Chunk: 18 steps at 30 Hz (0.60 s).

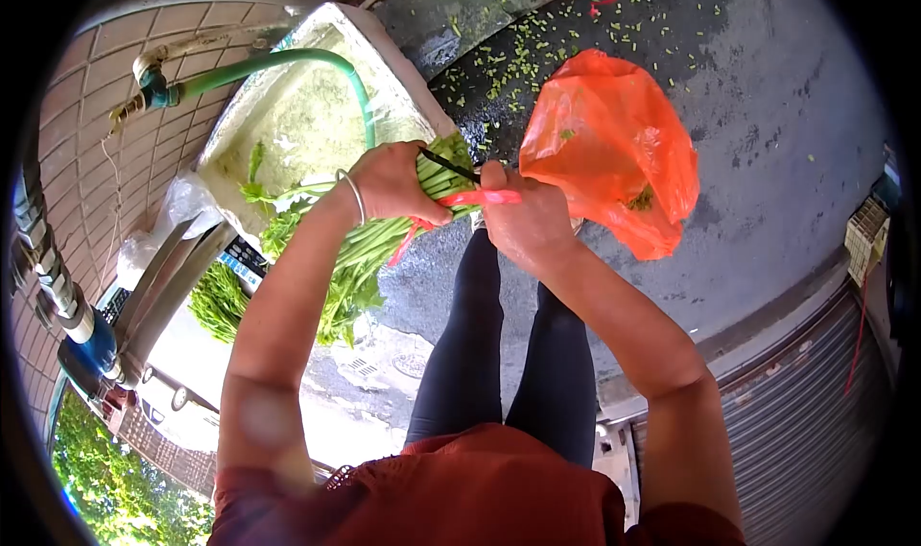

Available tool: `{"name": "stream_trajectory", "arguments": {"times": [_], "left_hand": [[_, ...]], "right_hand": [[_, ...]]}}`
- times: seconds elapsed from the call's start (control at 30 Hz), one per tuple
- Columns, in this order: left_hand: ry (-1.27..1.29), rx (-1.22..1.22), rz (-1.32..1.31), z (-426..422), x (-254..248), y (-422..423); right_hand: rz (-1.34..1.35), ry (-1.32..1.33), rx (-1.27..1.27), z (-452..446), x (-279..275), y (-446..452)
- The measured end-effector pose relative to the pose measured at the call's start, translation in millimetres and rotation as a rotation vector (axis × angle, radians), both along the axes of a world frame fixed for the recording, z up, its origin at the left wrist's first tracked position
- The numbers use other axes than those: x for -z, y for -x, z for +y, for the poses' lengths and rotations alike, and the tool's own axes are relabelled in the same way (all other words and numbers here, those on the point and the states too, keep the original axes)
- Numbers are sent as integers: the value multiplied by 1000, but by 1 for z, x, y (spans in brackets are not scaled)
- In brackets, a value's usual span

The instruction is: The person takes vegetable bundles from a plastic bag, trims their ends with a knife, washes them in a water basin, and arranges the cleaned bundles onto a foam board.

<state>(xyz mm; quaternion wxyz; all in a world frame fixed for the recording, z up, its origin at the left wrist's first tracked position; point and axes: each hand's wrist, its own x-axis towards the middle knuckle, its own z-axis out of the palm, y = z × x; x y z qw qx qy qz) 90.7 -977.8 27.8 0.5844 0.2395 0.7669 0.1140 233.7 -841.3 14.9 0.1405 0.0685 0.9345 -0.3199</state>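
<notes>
Green stalks [369, 258] are clasped under the left hand [391, 183], jutting out either side; a dark blade [449, 165] is gripped by the right hand [531, 218].

Left of the bag [614, 143] lies the basin [391, 55], the hose [288, 57] apparently inside.

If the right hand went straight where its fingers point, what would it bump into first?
Probably the bundle of green stalks, close ahead of the right hand, with a thin dark blade across it; depth there is hard to judge.

A pinkish square-tiled wall [101, 90] is rising left of the left hand [395, 183]; rough grey floor [767, 181] and a ribbed metal shutter [796, 431] are spreading rightward.
</notes>
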Motion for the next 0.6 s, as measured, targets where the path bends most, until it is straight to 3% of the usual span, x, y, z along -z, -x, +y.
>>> {"name": "stream_trajectory", "arguments": {"times": [0.07,0.13,0.27,0.33,0.4,0.47,0.6], "left_hand": [[24,25,29,5,-7,-1],[16,18,63,10,-19,0],[-59,-80,41,1,-22,6],[-173,-105,-10,-8,-21,6],[-258,-66,-48,-18,-17,6],[-289,-82,-82,-20,-19,4],[-356,-161,-150,-22,-18,3]], "right_hand": [[-90,-37,-46,2,22,-6],[-541,-82,41,14,71,-22],[-376,-1,160,5,56,-35],[-315,674,641,14,67,-12],[-452,996,952,14,43,6],[-554,1290,851,9,41,23],[-535,1420,912,-3,20,40]]}}
